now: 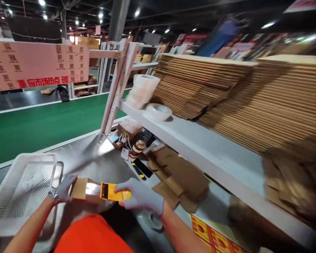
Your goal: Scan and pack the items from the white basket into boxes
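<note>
Left hand: the grey-gloved left hand (63, 188) grips the left end of a small brown cardboard box (84, 190), fingers (68, 180) curled over its edge; a watch sits at the wrist.
Right hand: the grey-gloved right hand (142, 196) is clenched on a flat yellow packet with a dark band (113, 192), thumb on top, pressing it at the open right end of the box.
Box position: held just above the shiny steel table (100, 165), close to the person's orange-clad body, between the two hands.
Packet position: touching the box mouth; whether it is partly inside cannot be told.
Basket: a white perforated plastic basket (5, 211) stands on the table just left of the left hand.
Flat cardboard: brown flattened cardboard pieces (181, 175) lie on the table right of the right hand.
Small items: a black and yellow tool (140, 168), a brown tape dispenser (137, 147) and a black keyboard (146, 135) lie farther back on the table.
Shelf: a white metal shelf (200, 140) runs above the table, carrying tall stacks of flattened corrugated cartons (239, 95) and white tape rolls (144, 91).
Belt: a green conveyor belt (42, 123) runs behind the table.
Yellow printed sheet: a yellow and red printed sheet (213, 239) lies at the lower right, near the right forearm.
</note>
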`<action>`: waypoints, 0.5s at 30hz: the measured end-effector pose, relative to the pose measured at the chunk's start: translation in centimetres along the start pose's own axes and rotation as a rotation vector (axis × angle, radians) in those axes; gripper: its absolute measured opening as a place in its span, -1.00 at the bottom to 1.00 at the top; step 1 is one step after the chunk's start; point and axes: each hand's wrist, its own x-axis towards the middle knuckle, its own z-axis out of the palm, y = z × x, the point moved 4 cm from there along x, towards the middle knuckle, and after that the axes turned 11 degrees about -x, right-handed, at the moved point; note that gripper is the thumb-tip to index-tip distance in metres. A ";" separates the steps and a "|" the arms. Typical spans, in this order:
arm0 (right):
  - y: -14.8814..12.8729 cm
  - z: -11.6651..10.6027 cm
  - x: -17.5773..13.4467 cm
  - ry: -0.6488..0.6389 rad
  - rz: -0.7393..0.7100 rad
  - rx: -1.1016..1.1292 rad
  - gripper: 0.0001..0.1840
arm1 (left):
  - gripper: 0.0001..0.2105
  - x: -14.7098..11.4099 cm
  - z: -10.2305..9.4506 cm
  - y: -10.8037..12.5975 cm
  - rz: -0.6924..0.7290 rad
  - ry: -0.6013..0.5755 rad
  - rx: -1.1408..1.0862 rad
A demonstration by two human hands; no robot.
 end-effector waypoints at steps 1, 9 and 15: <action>-0.1 0.7 0.9 -0.007 -0.016 0.011 -0.43 | 0.13 -0.8 -0.7 -1.3 -0.016 0.005 -0.006; -2.1 10.9 10.1 -0.085 -0.073 0.118 -0.33 | 0.10 -3.0 -1.1 -5.7 -0.262 0.022 0.199; -2.9 13.4 12.4 -0.082 -0.068 0.066 -0.32 | 0.48 -0.4 1.1 -2.3 -0.228 -0.065 0.353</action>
